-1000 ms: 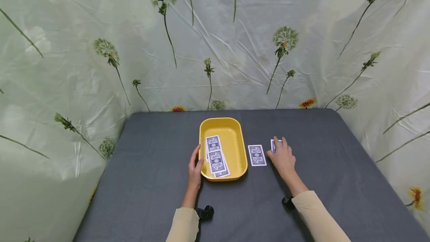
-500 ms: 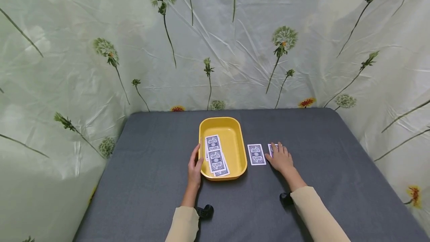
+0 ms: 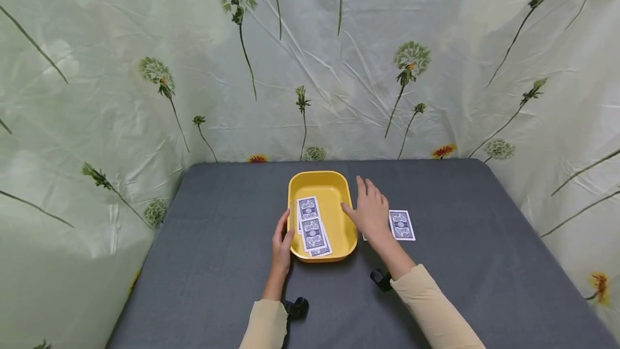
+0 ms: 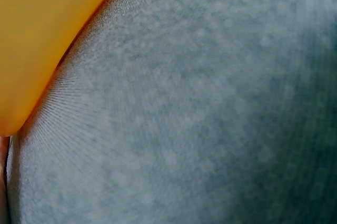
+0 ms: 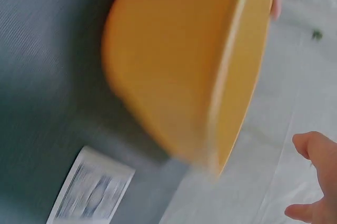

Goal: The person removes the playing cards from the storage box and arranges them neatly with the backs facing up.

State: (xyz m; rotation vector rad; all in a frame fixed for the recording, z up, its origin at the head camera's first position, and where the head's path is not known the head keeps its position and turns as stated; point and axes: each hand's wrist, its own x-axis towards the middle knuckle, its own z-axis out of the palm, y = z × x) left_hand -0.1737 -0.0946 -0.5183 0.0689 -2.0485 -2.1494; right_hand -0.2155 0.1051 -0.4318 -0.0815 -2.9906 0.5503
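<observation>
Here's your right hand (image 3: 372,214), up at the right edge of the yellow tray (image 3: 336,198), fingers spread, thumb reaching out toward the rim. The right wrist view has thumb and finger standing wide apart, with open space between that hand and the tray. Across on the other side, your left hand (image 3: 281,244) holds the tray by its left side, thumb at the rim, fingers along the outer wall. The left wrist view gives only the tray's wall and cloth, with a sliver of something at the lower left edge.

Into the tray now: the card pile (image 3: 314,234) lies in the left half, overlapping and slightly fanned, patterned backs up. Just right of your right hand there's the loose card (image 3: 401,225), flat and back up too. The covered card (image 3: 365,238) shows only a pale corner beside your wrist. A blurred card appears low in the right wrist view; which one, you can't tell from here.

Further out, your cream sleeves (image 3: 433,308) come in from below, black wrist mounts (image 3: 296,307) at the cuffs. Dark gray cloth (image 3: 232,214) covers the table, and a pale sheet (image 3: 184,26) printed with dandelions rises behind it.
</observation>
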